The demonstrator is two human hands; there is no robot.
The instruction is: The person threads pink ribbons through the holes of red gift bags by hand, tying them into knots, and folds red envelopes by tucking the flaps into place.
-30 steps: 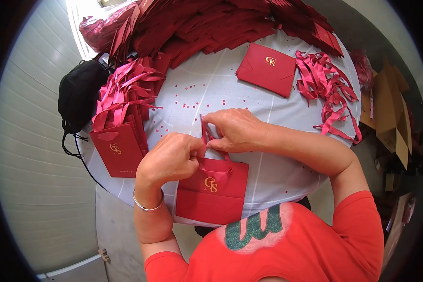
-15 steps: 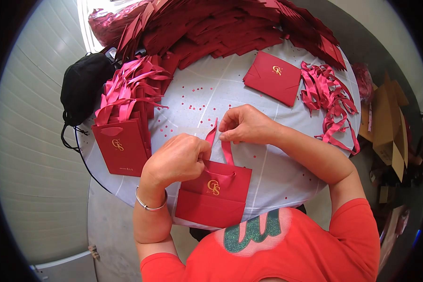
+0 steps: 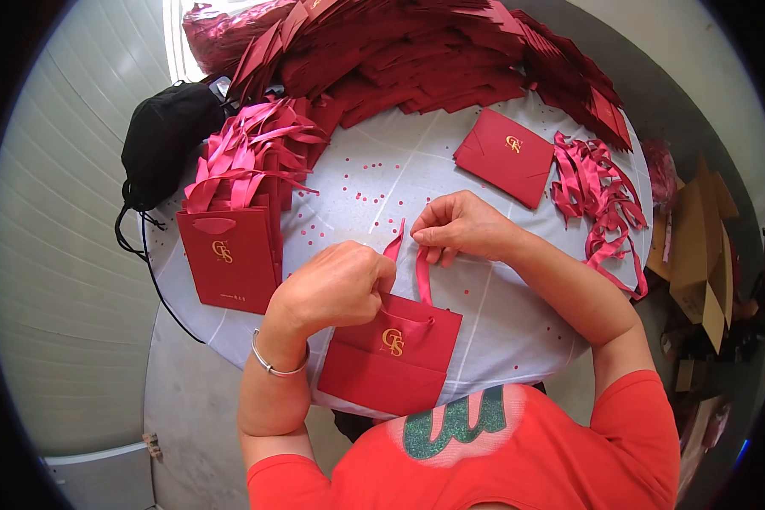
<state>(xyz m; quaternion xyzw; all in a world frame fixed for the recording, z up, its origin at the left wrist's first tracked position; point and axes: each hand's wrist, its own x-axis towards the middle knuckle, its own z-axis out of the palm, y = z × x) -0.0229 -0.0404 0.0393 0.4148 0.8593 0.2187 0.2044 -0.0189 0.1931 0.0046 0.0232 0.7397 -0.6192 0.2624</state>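
Note:
A dark red paper gift bag (image 3: 382,382) with a gold monogram lies flat at the table's near edge. A pink ribbon (image 3: 423,276) is threaded through its top, with a loop across the front and two ends rising behind. My left hand (image 3: 340,285) is closed at the bag's upper left edge; its fingertips are partly hidden. Just above the bag, my right hand (image 3: 463,228) pinches the ribbon's right end between thumb and fingers. The other ribbon end stands up between both hands.
Bags with pink handles (image 3: 229,255) stand at left, beside a black drawstring pouch (image 3: 166,140). Flat red bags (image 3: 506,157) and loose ribbons (image 3: 599,191) lie at right. A large pile of bags (image 3: 399,55) lines the back. Small red paper dots dot the white tablecloth (image 3: 510,314).
The view has shifted slightly, so the table's things sit a little further right and lower. My right hand's fingers are curled more around the ribbon end. The left hand keeps its grip.

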